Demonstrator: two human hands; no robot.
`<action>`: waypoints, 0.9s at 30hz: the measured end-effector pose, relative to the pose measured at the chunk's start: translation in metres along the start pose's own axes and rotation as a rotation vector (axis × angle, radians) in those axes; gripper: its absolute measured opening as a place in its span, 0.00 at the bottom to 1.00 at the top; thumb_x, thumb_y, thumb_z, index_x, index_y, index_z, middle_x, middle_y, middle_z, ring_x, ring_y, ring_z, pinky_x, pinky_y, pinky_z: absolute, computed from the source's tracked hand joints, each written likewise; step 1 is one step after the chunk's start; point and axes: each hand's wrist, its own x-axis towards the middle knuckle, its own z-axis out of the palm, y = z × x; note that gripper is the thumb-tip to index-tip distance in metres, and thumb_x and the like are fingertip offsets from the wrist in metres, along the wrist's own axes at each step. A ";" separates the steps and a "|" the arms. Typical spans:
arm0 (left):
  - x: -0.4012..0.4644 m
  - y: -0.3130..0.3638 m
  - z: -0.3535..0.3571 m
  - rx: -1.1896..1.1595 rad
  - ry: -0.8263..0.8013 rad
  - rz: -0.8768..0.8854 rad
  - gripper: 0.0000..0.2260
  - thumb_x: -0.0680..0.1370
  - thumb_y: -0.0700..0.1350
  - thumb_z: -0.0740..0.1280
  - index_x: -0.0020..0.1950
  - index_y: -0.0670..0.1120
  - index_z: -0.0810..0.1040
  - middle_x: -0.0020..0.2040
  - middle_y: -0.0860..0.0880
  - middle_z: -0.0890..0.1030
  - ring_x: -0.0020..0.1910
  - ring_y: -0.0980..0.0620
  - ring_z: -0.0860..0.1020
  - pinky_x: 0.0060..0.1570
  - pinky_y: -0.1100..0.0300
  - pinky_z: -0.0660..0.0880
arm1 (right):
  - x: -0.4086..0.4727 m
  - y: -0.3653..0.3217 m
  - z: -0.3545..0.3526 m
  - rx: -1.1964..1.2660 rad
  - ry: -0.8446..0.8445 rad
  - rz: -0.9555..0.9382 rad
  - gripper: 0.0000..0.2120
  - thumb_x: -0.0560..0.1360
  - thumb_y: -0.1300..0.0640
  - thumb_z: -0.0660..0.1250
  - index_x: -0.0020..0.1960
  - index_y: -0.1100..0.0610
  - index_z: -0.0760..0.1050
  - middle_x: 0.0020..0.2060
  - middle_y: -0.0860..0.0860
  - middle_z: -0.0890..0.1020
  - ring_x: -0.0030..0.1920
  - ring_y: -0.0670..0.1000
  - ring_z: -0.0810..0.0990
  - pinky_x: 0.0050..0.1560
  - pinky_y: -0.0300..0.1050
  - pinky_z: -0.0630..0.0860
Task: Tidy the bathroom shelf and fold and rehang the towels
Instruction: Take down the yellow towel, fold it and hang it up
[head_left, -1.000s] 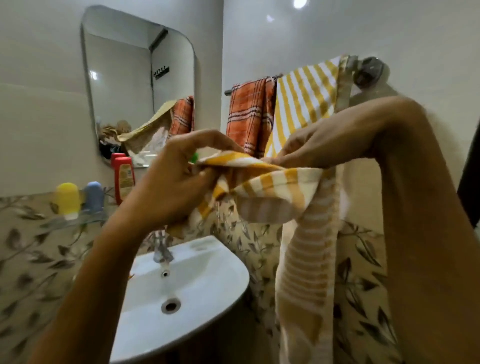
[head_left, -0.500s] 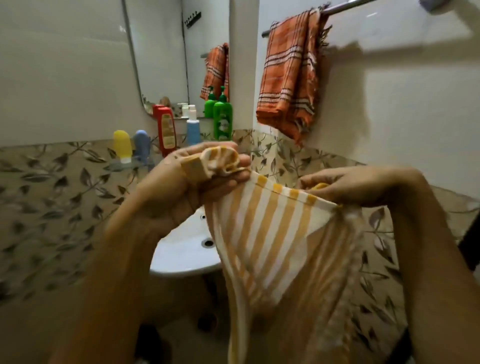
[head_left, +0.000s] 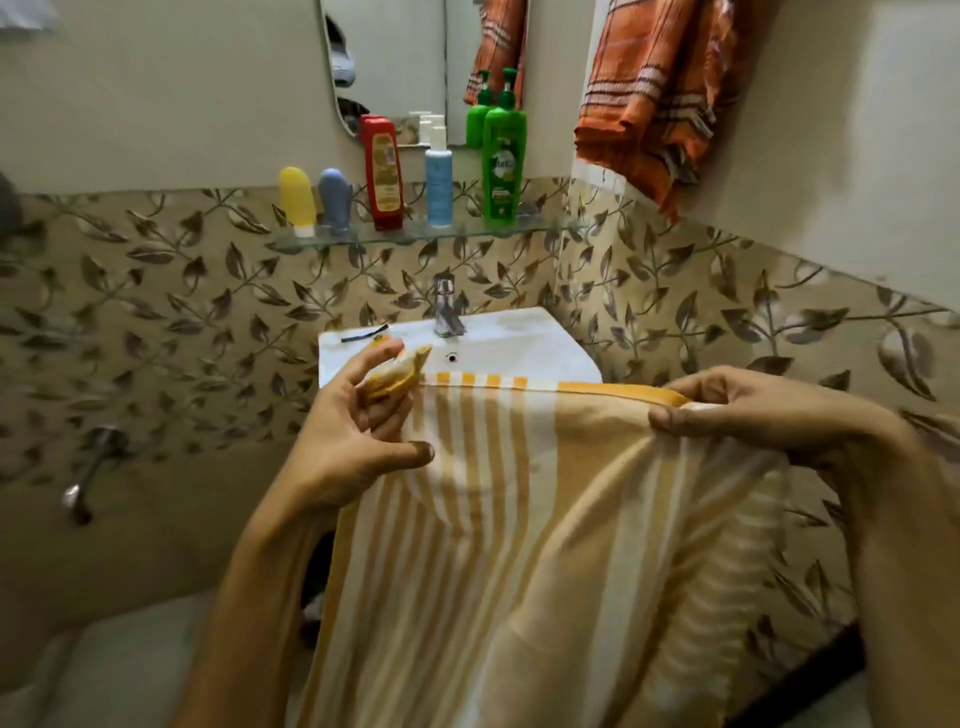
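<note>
A yellow-and-white striped towel (head_left: 519, 519) hangs spread out in front of me, its top edge stretched level over the sink. My left hand (head_left: 358, 436) pinches the bunched left corner. My right hand (head_left: 743, 410) grips the top edge at the right. An orange plaid towel (head_left: 654, 98) hangs on the wall at the upper right. The glass shelf (head_left: 447, 234) carries a yellow bottle (head_left: 297, 200), a grey-blue bottle (head_left: 335, 200), a red bottle (head_left: 382, 171), a blue bottle (head_left: 438, 182) and a green pump bottle (head_left: 503, 161), all upright.
A white sink (head_left: 519, 338) with a chrome tap (head_left: 447, 306) stands below the shelf, partly hidden by the striped towel. A mirror (head_left: 395, 62) hangs above the shelf. A chrome wall tap (head_left: 88, 473) juts out at the lower left. Leaf-patterned tiles cover the lower walls.
The striped towel has come off the rail and dropped low. My hands have moved apart, pulling its top edge out flat. My view has tilted down towards the sink.
</note>
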 end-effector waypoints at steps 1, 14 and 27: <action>-0.001 -0.005 0.002 0.042 0.085 0.008 0.32 0.57 0.29 0.74 0.56 0.53 0.77 0.55 0.46 0.81 0.49 0.58 0.82 0.44 0.70 0.77 | 0.004 0.003 0.000 0.038 0.017 -0.031 0.30 0.52 0.35 0.78 0.48 0.53 0.84 0.44 0.51 0.86 0.43 0.48 0.85 0.40 0.36 0.79; -0.006 -0.043 -0.003 0.538 0.637 -0.327 0.18 0.79 0.58 0.55 0.46 0.46 0.76 0.45 0.40 0.82 0.49 0.41 0.81 0.47 0.54 0.76 | 0.078 0.061 0.005 -0.021 0.231 -0.045 0.12 0.76 0.53 0.64 0.44 0.62 0.80 0.41 0.52 0.77 0.42 0.45 0.74 0.44 0.41 0.68; -0.022 -0.051 0.042 0.509 0.559 -0.184 0.13 0.79 0.50 0.61 0.48 0.43 0.82 0.44 0.47 0.82 0.45 0.51 0.79 0.45 0.58 0.73 | 0.127 0.122 0.054 -0.258 -0.525 0.106 0.15 0.72 0.45 0.67 0.43 0.57 0.80 0.35 0.47 0.77 0.36 0.40 0.74 0.40 0.34 0.70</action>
